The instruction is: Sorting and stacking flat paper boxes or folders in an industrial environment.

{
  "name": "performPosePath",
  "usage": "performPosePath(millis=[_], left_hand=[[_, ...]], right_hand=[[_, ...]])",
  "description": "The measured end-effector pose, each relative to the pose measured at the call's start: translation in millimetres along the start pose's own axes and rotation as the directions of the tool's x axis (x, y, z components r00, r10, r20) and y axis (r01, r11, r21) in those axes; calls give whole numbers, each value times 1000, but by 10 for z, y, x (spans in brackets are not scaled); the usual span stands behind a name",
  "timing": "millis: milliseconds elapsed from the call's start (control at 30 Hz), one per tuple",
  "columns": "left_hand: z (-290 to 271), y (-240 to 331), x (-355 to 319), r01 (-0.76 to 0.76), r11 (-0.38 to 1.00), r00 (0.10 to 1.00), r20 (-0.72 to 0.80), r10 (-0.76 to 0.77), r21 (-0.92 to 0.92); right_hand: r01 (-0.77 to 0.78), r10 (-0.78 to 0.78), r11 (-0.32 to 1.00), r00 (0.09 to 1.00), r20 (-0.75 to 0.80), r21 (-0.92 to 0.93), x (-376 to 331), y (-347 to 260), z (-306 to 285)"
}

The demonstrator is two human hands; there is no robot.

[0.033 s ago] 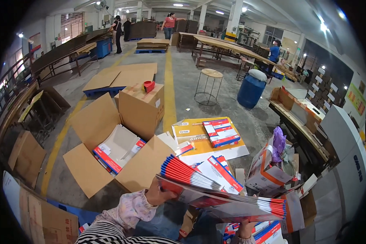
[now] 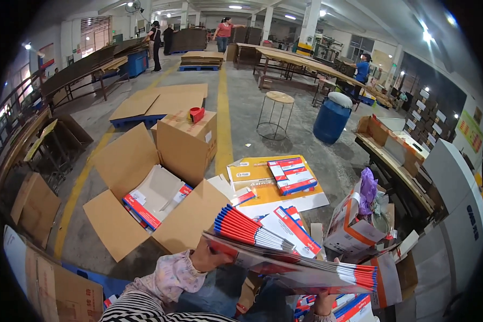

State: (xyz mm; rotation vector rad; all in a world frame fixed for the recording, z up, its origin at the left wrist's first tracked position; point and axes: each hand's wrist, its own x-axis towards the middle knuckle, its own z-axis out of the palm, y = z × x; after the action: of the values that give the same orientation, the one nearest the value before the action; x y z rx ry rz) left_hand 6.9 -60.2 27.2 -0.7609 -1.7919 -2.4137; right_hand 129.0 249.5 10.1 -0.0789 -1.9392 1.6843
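A stack of flat, folded red, white and blue cartons (image 2: 300, 272) is held up in front of me, its edges fanned at both ends. My left hand (image 2: 210, 257) is closed round the stack's left end, thumb on the near face. Beneath the right end, my right hand (image 2: 325, 301) grips the lower edge; most of its fingers are behind the stack. More such cartons (image 2: 354, 308) lie under my right hand, partly hidden. Just beyond the stack, loose cartons (image 2: 288, 232) overlap one another. To the left stands an open cardboard box (image 2: 112, 214) with cartons (image 2: 158, 197) inside.
A closed cardboard box (image 2: 183, 142) carries a red tape dispenser (image 2: 197, 114). More cartons (image 2: 292, 175) sit on a yellow and white cardboard sheet (image 2: 247, 170). At right is a box with a purple bag (image 2: 367, 190). Farther off are a stool (image 2: 279, 97), a blue barrel (image 2: 330, 122) and several people.
The fanned left edges of the carton stack have shifted slightly to the right. Both hands keep their grip in nearly the same place.
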Motion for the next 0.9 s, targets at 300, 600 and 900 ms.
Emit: performPosePath(millis=[300,600,900], left_hand=[[142,818,546,-289,957,951,122,285,18],[279,853,621,-258,958,966,18,257,128],[307,946,533,-282,959,958,-56,282,8]], right_hand=[[-31,33,999,996,-84,19,46,-149,113],[-142,138,990,978,-159,-16,52,-288,179],[-146,152,986,986,-71,83,13,-58,-20]])
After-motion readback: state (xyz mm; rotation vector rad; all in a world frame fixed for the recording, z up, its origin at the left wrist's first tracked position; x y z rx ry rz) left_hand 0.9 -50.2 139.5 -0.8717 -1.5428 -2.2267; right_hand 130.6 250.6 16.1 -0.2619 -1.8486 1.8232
